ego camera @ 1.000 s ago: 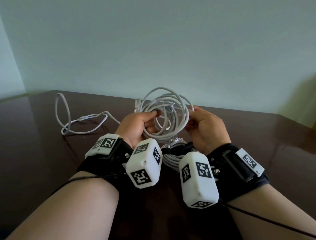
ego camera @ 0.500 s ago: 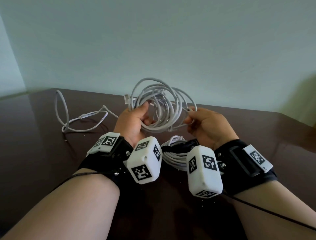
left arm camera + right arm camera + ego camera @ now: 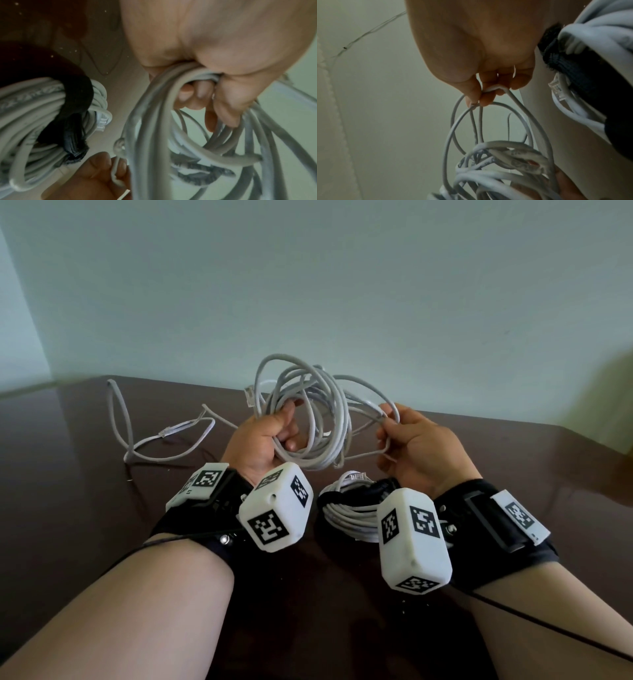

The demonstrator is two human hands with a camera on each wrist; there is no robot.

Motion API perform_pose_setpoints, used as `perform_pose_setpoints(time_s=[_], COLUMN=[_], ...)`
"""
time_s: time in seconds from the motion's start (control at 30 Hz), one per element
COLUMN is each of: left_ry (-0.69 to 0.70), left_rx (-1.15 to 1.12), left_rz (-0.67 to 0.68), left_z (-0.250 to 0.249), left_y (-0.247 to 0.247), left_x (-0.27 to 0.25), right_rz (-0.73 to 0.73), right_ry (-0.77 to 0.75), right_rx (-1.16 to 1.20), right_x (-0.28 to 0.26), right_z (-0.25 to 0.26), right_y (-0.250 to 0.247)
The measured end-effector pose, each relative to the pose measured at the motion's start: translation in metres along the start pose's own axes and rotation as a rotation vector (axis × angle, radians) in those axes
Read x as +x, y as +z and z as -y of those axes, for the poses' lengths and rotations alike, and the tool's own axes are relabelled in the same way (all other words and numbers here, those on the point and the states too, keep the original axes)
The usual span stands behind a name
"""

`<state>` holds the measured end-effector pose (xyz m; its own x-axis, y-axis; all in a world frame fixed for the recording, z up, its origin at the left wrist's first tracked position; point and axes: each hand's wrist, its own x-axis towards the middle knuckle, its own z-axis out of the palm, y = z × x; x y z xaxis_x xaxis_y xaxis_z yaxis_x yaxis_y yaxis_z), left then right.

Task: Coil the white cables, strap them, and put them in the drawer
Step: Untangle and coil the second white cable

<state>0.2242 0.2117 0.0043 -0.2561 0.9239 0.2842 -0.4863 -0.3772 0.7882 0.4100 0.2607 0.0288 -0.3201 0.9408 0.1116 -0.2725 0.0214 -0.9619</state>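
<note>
My left hand (image 3: 265, 440) holds a loose coil of thin white network cable (image 3: 310, 412) up above the dark brown glossy surface (image 3: 68, 474), fingers and thumb curled round one side of the bundle of loops; the left wrist view shows the strands (image 3: 154, 121) running through my closed grip (image 3: 214, 70). My right hand (image 3: 416, 451) pinches a single strand on the coil's other side between thumb and fingertips (image 3: 481, 94), so that grip is clenched on the same cable (image 3: 496, 155). The loops stand roughly upright between my hands, and a clear plastic plug (image 3: 249, 397) sticks out at the coil's upper left.

Below my hands, on the surface and partly hidden by my right wrist, lies a second white cable bundle (image 3: 349, 511), already coiled and bound with a black fabric strap (image 3: 75, 115), its plug end (image 3: 102, 121) showing beside the strap.

A third white cable (image 3: 161, 440) lies uncoiled on the surface to the left, well apart from the others, in open loops with its plug (image 3: 168, 432) resting on the surface. A pale green wall (image 3: 308, 285) rises behind the surface's far edge.
</note>
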Motion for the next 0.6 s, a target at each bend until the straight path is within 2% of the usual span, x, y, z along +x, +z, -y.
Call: perform_pose_setpoints(time_s=[0.1,0.17,0.33,0.5,0.6], left_ry=[-0.011,0.008,0.032,0.041,0.03], left_rx=[0.071,0.163,0.393,0.492,0.503], left_rz=[0.033,-0.011,-0.135,-0.14,-0.141], left_z=[-0.001,0.0,-0.001,-0.005,-0.007], left_y=[0.001,0.005,0.012,0.017,0.018], left_x=[-0.004,-0.01,-0.013,-0.017,-0.019], right_rz=[-0.043,-0.067,-0.032,-0.061,0.031], right_ry=[0.016,0.008,0.06,0.045,0.029], right_rx=[-0.091,-0.122,-0.004,0.047,0.182], right_x=[0.002,0.003,0.003,0.003,-0.001], right_z=[-0.003,-0.005,-0.005,0.0,0.004], right_y=[-0.003,-0.004,-0.006,-0.007,-0.006])
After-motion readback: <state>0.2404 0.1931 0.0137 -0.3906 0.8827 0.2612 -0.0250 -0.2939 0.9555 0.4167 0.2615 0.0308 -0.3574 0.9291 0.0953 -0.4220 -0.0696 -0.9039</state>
